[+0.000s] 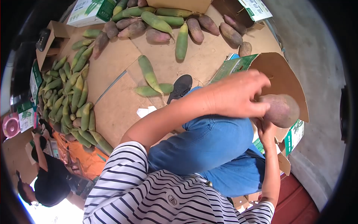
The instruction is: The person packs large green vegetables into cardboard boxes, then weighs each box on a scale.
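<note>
one purplish radish (280, 111), left hand (242, 94) beside, right hand (266, 132) beneath

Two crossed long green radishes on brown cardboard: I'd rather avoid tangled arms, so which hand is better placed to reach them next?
Probably the left hand: it lies nearer the two radishes, while the right hand is farther off, beyond the blue-trousered knee, near the purplish root.
</note>
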Demonstrator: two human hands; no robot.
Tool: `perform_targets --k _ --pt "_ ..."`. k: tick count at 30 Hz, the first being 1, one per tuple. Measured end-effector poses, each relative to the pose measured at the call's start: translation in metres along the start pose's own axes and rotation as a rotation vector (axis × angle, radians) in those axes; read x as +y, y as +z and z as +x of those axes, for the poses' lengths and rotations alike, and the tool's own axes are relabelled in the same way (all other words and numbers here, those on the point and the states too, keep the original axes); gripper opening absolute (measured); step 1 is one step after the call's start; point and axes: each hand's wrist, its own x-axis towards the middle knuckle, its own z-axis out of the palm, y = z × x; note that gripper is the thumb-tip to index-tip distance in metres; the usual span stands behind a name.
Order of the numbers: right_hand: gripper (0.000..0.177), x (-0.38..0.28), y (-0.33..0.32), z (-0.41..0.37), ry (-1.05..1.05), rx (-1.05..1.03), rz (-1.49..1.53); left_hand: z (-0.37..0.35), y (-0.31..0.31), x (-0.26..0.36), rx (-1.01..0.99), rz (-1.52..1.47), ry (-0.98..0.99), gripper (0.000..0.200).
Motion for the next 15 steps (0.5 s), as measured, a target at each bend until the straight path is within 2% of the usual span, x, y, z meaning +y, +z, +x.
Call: perform_targets --k 1,2,3,4,6,7,9,11,13,15 --pt "0.022 -0.004 -0.001 0.002 -0.008 0.010 0.032 0.005 0.001 -0.001 0.053 0.012 -0.031 0.054" --pt "0.021 -0.009 -0.003 0.002 -0.012 0.023 0.066 -0.003 -0.001 -0.016 0.195 0.078 -0.084 0.050" --pt "0.017 -0.011 -0.006 -0.001 0.193 -0.176 0.117 -0.014 -0.009 -0.032 0.296 0.053 -0.291 0.043" --pt "0.016 -0.017 -0.007 0.005 0.045 -0.061 0.118 -0.031 -0.014 -0.077 0.481 0.252 -0.271 0.042" --pt "0.015 -0.017 -0.010 0.006 0.097 -0.060 0.086 -0.081 -0.039 -0.149 0.633 0.756 -0.374 0.047" --pt "0.015 -0.015 -0.010 0.006 0.157 -0.121 0.068 -0.108 -0.050 -0.178 0.603 0.960 -0.537 0.055" --pt "0.015 -0.012 -0.009 0.009 0.146 -0.087 0.099 -0.170 -0.059 -0.270 0.736 1.118 -0.656 0.061" --pt "0.015 -0.011 -0.009 0.011 0.118 -0.085 0.095 -0.190 -0.069 -0.272 0.583 0.807 -0.989 0.071" --pt "0.016 -0.010 -0.007 0.014 0.080 -0.072 0.087 -0.209 -0.072 -0.299 0.624 0.583 -1.102 0.073" --pt "0.017 -0.007 -0.007 0.009 0.134 -0.093 0.046 -0.243 -0.088 -0.378 0.599 0.361 -1.323 0.068"
